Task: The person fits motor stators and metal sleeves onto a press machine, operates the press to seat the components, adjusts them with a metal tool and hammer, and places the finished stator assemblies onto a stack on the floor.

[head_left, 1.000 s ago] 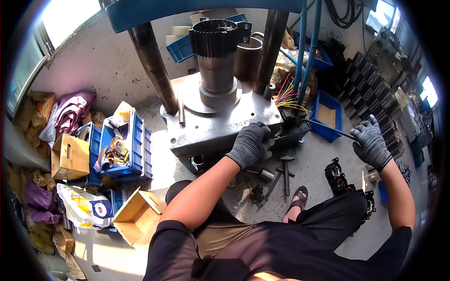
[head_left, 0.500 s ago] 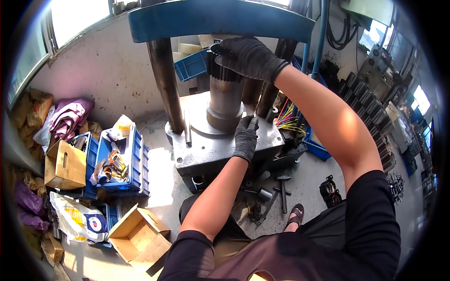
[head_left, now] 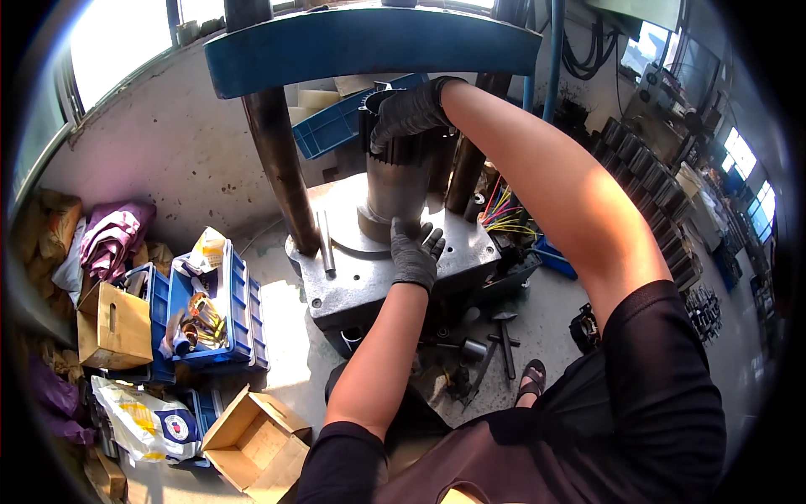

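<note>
A grey metal cylinder (head_left: 397, 191) stands upright on the steel bed (head_left: 357, 296) of a blue-framed press. Around its top sits a dark, toothed metal ring (head_left: 403, 151), its upper rim partly covered. My right hand (head_left: 411, 113), in a black glove, reaches over from the right and grips this ring, fingers curled down its near side. Low against the cylinder's foot rests my left hand (head_left: 414, 259), also gloved; its fingers are apart and it holds nothing. A thin metal rod (head_left: 326, 244) leans at the left of the bed.
The press crossbeam (head_left: 369, 50) hangs above my right hand, with a thick column (head_left: 281, 160) at left. Blue crates (head_left: 243, 311) and an open wooden box (head_left: 256, 445) stand at left. A hammer (head_left: 506, 344) lies on the floor; coloured wires (head_left: 508, 210) are at right.
My left hand has opened its fingers against the cylinder's foot. My right hand has shifted from above the ring's top to curl down over its side. The whole view has shifted slightly.
</note>
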Available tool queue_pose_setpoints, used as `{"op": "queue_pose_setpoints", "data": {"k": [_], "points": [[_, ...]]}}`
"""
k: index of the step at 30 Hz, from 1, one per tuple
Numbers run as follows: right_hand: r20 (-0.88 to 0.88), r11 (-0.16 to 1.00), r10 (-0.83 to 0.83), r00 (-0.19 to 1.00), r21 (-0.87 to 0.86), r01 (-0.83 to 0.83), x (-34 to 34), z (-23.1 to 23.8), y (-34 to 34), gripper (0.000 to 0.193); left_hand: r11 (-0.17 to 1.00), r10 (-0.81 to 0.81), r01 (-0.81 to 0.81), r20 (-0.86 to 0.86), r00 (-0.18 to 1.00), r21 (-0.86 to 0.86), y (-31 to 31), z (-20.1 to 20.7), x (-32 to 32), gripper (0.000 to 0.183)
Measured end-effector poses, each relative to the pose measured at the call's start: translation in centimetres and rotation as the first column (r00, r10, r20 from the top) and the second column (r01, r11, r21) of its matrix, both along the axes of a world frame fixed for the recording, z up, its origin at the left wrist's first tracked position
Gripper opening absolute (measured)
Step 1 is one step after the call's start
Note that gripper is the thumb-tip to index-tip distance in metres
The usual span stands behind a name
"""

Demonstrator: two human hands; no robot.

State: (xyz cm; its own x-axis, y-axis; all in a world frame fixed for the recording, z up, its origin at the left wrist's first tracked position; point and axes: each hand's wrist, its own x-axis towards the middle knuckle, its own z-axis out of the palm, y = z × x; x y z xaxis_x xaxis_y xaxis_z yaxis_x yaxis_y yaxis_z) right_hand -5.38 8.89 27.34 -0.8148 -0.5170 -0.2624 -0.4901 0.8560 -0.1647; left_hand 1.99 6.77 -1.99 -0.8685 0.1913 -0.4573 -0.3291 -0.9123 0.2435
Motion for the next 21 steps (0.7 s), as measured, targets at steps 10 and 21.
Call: {"op": "queue_pose_setpoints", "data": {"k": [10, 21], "points": [[0.139, 0.920, 0.077, 0.987, -0.392, -0.017, 4.2, -10.4, 11.6, 0.041, 0.924, 0.200, -0.253, -0.200, 0.959, -0.288, 0.6, -2.1, 1.6, 0.050], [0.873, -0.630, 0.193, 0.448, -0.240, 0.738, 24.8, -24.9, 24.6, 0.045, 0.013, -0.437, -0.623, -0.565, 0.700, -0.782, 2.4, -0.2, 4.5, 0.025]]}}
